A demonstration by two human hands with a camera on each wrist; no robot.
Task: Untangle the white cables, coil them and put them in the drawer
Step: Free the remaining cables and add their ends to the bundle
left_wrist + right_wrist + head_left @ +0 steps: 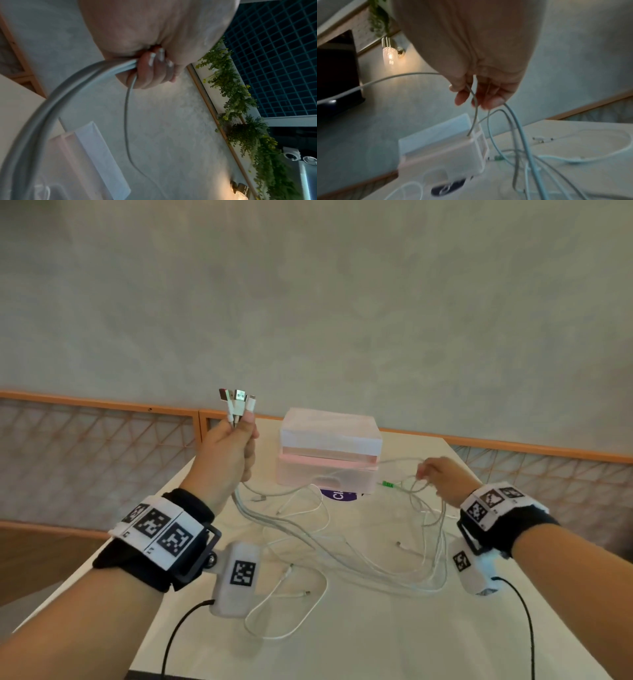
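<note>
Untangling is under way; nothing is coiled or stowed. The left hand (227, 451) grips the plug ends of the white cables (342, 546) in a fist; the right hand (442, 479) pinches several loops. Strands sprawl across the table (376, 638). The drawer (329, 477) looks closed.

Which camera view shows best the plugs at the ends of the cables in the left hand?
The head view: the plugs stand clear above the left hand. The left wrist view shows only cables leaving the closed fingers, no plugs. The right wrist view does not show them.
</note>
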